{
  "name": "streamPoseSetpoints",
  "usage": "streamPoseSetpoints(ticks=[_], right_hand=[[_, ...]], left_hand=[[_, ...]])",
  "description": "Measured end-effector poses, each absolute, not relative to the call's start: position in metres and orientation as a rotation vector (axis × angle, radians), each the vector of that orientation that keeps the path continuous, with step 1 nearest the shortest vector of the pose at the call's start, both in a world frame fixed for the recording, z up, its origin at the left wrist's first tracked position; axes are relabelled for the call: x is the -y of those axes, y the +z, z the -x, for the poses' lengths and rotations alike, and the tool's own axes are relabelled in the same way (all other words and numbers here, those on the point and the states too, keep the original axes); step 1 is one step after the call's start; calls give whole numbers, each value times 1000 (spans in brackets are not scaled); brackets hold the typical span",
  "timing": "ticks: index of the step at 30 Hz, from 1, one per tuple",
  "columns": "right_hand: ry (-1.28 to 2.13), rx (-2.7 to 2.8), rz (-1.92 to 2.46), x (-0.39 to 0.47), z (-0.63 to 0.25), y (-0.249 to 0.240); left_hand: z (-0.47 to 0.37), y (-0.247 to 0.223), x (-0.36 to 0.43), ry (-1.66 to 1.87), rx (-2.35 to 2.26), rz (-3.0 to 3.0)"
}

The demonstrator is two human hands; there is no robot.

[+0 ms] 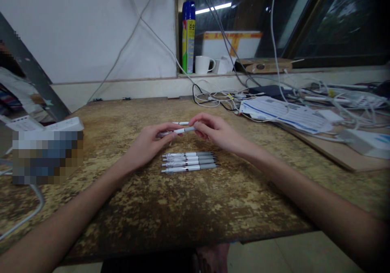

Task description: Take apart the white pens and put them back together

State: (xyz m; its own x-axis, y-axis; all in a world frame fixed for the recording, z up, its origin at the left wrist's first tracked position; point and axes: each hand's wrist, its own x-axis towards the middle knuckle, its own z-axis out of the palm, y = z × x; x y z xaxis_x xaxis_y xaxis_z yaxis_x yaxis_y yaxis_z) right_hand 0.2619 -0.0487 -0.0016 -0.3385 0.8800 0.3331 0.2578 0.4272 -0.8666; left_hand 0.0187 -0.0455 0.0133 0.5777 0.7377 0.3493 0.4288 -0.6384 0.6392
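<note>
Both of my hands pinch one white and grey pen [180, 131], which lies level between them above the worn table. My left hand [152, 141] is closed on its clear end, and my right hand [213, 131] is closed on its grey end. Just behind it shows part of another white pen [183, 123], mostly hidden by my fingers. Nearer to me, several similar pens [190, 168] lie side by side on the table, their grey ends pointing right.
Papers [280, 112], tangled cables and a white power strip [365, 141] lie on the right over a brown board [329, 153]. A spray can [188, 39] and a white mug [202, 64] stand on the back ledge. A white box-shaped device [68, 124] is at the left.
</note>
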Motion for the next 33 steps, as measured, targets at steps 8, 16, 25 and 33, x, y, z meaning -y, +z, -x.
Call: streamPoseSetpoints(ticks=[8, 16, 25, 33], right_hand=[[938, 1829, 1000, 57, -260, 5], [1102, 1635, 1038, 53, -264, 6], [1197, 1781, 917, 58, -252, 1], [945, 1729, 897, 63, -244, 3]], left_hand=[[-14, 15, 45, 850, -1026, -2365], [-23, 17, 54, 943, -1086, -2337], [-19, 15, 41, 1207, -1009, -1786], [-23, 16, 50, 916, -816, -1868]])
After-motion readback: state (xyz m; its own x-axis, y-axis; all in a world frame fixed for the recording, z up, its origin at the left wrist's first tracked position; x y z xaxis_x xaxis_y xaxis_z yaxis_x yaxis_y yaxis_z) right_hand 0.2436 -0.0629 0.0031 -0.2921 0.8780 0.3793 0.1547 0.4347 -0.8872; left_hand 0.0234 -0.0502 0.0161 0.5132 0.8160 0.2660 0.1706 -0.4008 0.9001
